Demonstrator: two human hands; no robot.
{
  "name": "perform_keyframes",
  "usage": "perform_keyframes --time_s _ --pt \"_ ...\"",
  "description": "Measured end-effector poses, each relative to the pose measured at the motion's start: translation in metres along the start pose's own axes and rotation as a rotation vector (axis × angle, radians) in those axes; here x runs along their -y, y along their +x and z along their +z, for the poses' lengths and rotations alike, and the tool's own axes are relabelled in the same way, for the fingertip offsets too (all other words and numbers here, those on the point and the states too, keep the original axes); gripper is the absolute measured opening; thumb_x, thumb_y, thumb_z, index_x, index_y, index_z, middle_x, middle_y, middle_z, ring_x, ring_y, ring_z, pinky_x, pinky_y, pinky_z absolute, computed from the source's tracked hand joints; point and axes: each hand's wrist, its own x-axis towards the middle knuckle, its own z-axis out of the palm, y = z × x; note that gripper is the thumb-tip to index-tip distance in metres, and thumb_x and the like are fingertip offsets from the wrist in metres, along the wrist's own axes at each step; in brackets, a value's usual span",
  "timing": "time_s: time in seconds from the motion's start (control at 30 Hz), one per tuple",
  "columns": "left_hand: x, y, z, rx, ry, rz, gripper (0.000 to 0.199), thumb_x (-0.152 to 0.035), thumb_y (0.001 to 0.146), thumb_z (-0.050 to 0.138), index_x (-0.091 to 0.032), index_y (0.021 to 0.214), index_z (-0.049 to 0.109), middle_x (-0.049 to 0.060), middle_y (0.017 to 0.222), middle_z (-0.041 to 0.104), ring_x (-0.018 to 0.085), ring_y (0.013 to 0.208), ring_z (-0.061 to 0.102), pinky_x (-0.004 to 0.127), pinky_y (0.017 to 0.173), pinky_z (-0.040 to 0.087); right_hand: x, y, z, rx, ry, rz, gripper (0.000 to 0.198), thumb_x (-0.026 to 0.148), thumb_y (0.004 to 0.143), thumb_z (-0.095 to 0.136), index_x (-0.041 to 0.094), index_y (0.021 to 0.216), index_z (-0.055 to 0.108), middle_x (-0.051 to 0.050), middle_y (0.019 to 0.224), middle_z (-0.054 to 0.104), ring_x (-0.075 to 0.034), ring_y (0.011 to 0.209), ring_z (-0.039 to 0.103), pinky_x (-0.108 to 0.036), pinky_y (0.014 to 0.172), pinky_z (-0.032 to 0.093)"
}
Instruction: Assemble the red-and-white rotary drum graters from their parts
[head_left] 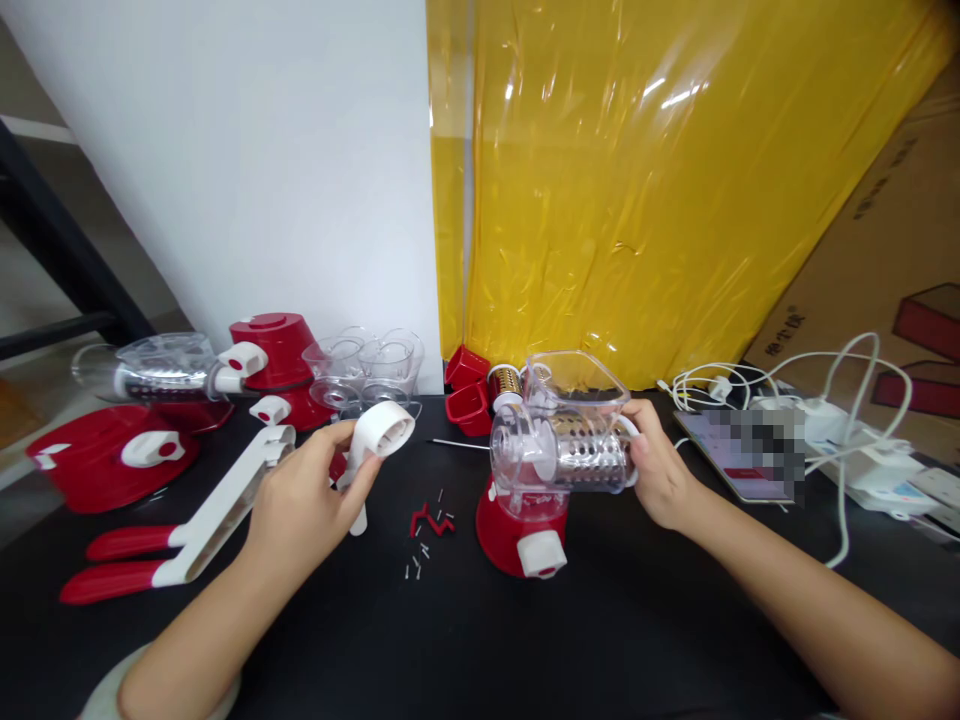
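My left hand [304, 495] is closed on a white plastic crank handle [386, 428], its round hollow end facing up and right. My right hand [660, 470] grips the open end of a perforated metal grating drum [592, 452], which sits inside the clear housing [517, 445] of a rotary grater. The grater's red base [499, 535] stands on the black table, with a white knob [542, 553] at its front. Between my hands lie several small screws [417, 565] and a red zigzag plastic piece [431, 520].
At left are white handles with red grips [131, 542], red bases [90, 465] and another grater drum [169, 382]. Clear hoppers [390, 355], red pushers [469, 405] and a screwdriver shaft [457, 443] lie behind. A tablet [712, 450] and white cables [844, 470] are at right.
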Motion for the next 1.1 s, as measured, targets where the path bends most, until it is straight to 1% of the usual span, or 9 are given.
perform_keyframes --time_s 0.23,0.33,0.43,0.5,0.63,0.73,0.83,0.93,1.1 --pt "-0.002 0.001 -0.003 0.004 0.004 0.008 0.031 -0.041 0.089 0.053 -0.018 0.109 0.059 0.006 0.088 0.071 0.018 0.072 0.069 0.026 0.067 0.049 0.008 0.004 0.008 -0.054 0.147 0.145 0.036 0.055 0.097 0.03 0.027 0.114 0.044 -0.005 0.092 0.058 -0.023 0.089 0.058 -0.037 0.079 0.049" --pt "-0.002 0.001 -0.003 -0.009 0.003 0.019 0.03 -0.04 0.089 0.054 -0.018 0.109 0.059 0.006 0.089 0.071 0.018 0.072 0.069 0.025 0.067 0.049 0.014 0.005 0.007 -0.057 0.213 0.213 0.033 0.055 0.096 0.036 0.028 0.112 0.045 -0.003 0.084 0.058 -0.02 0.077 0.057 -0.033 0.07 0.049" --pt "-0.002 0.0 -0.002 -0.013 0.005 0.019 0.029 -0.039 0.089 0.055 -0.018 0.108 0.059 0.006 0.088 0.071 0.018 0.07 0.068 0.025 0.064 0.049 0.019 0.007 0.003 -0.011 0.316 0.249 0.031 0.057 0.093 0.043 0.029 0.107 0.046 0.0 0.075 0.056 -0.018 0.068 0.055 -0.03 0.062 0.048" --pt "-0.002 0.0 -0.001 -0.003 0.007 0.015 0.03 -0.039 0.089 0.055 -0.017 0.108 0.059 0.006 0.087 0.071 0.018 0.07 0.068 0.026 0.064 0.049 0.02 0.008 0.0 0.042 0.382 0.26 0.032 0.056 0.091 0.048 0.028 0.105 0.047 0.0 0.077 0.057 -0.017 0.069 0.056 -0.028 0.062 0.048" --pt "-0.003 0.0 0.0 0.008 0.001 0.014 0.031 -0.04 0.089 0.055 -0.018 0.109 0.059 0.006 0.086 0.071 0.019 0.073 0.069 0.026 0.067 0.05 0.021 0.009 -0.003 0.129 0.448 0.297 0.032 0.054 0.091 0.052 0.027 0.107 0.049 -0.001 0.087 0.06 -0.016 0.078 0.06 -0.029 0.072 0.051" --pt "-0.003 -0.001 0.0 0.012 -0.001 0.005 0.03 -0.04 0.089 0.055 -0.018 0.108 0.059 0.005 0.086 0.071 0.018 0.071 0.069 0.026 0.065 0.049 0.024 0.009 -0.004 0.128 0.427 0.314 0.033 0.055 0.091 0.05 0.028 0.11 0.05 -0.002 0.092 0.061 -0.017 0.083 0.061 -0.031 0.076 0.052" --pt "-0.003 0.0 0.0 0.025 -0.009 -0.011 0.029 -0.04 0.088 0.055 -0.018 0.107 0.059 0.005 0.088 0.072 0.018 0.069 0.069 0.025 0.063 0.048 0.028 0.009 -0.004 0.133 0.408 0.336 0.036 0.056 0.091 0.05 0.027 0.111 0.054 -0.004 0.104 0.062 -0.017 0.089 0.061 -0.031 0.078 0.053" --pt "-0.004 0.0 -0.001 0.042 -0.016 -0.024 0.03 -0.041 0.088 0.054 -0.018 0.107 0.06 0.005 0.088 0.072 0.017 0.068 0.068 0.025 0.062 0.048 0.031 0.008 -0.005 0.168 0.497 0.368 0.04 0.057 0.089 0.052 0.027 0.117 0.054 -0.006 0.115 0.061 -0.018 0.095 0.062 -0.032 0.08 0.055" --pt "-0.004 -0.001 -0.001 0.051 -0.032 -0.042 0.031 -0.043 0.087 0.054 -0.018 0.105 0.06 0.005 0.086 0.071 0.018 0.066 0.068 0.025 0.06 0.047 0.029 0.006 -0.008 0.24 0.618 0.37 0.041 0.045 0.089 0.061 0.028 0.126 0.052 -0.007 0.122 0.061 -0.017 0.098 0.063 -0.03 0.083 0.054"
